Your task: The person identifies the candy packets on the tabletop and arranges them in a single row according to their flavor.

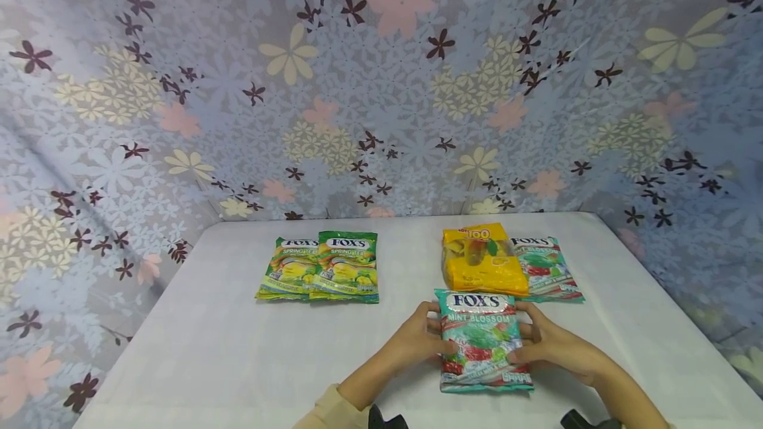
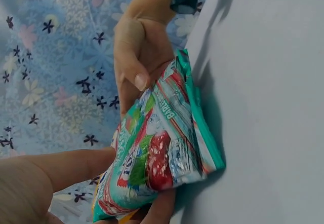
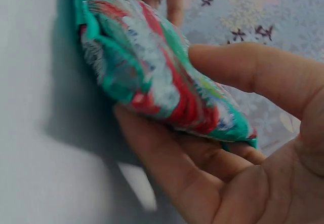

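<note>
Between my two hands is a teal Fox's Mint Blossom candy bag (image 1: 479, 336), front side up and close over the white table. My left hand (image 1: 417, 339) grips its left edge, thumb on the front and fingers behind. On the opposite edge my right hand (image 1: 554, 343) holds it the same way, the thumb (image 3: 238, 64) pressing the front and the fingers (image 3: 167, 158) curled underneath. Just beyond the held bag lies a yellow candy bag (image 1: 483, 260), partly covering a second Mint Blossom bag (image 1: 548, 270).
Two green Fox's Spring Tea bags (image 1: 348, 267) lie overlapping at the back left of the white table (image 1: 238, 363). A flowered cloth (image 1: 381, 85) hangs behind the table and along its sides.
</note>
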The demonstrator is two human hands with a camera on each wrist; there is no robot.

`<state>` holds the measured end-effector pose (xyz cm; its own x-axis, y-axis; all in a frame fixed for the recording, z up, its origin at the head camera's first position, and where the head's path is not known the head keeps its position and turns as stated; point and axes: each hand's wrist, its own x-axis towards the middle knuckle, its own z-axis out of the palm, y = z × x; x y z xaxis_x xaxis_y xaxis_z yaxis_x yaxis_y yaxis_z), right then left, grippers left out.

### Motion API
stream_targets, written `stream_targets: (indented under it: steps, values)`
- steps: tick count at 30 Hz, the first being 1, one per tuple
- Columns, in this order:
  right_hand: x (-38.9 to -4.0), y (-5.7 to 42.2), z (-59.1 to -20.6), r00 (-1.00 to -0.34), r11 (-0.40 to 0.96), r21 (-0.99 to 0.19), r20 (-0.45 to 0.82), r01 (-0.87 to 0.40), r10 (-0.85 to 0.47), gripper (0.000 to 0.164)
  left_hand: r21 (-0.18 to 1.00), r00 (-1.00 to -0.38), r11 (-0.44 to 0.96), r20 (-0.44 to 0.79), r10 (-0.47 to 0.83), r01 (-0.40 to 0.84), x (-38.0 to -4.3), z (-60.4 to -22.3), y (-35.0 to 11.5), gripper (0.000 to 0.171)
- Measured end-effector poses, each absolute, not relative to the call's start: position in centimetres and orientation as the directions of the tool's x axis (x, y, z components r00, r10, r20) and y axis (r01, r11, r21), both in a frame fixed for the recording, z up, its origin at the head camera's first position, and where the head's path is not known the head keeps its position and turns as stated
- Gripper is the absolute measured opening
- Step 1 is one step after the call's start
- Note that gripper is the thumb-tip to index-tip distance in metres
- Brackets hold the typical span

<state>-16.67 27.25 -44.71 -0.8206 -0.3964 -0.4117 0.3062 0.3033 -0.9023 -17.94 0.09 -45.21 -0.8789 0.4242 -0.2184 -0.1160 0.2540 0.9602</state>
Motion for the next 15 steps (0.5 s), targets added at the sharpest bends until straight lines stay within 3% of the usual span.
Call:
stream_targets:
  steps: [5,15]
  values:
    - [-17.1,26.1,-44.3,-0.841,0.28,-0.918,-0.375,0.28,-0.39,0.099,0.954,-0.892,0.29,-0.192,0.41,-0.072,-18.5,-44.7,-0.6,0.065]
    - [-19.0,23.8,-42.2,-0.872,0.191,-0.971,-0.213,0.141,-0.441,0.1,0.982,-0.896,0.186,-0.074,0.438,0.01,-20.0,-43.1,-3.1,0.072]
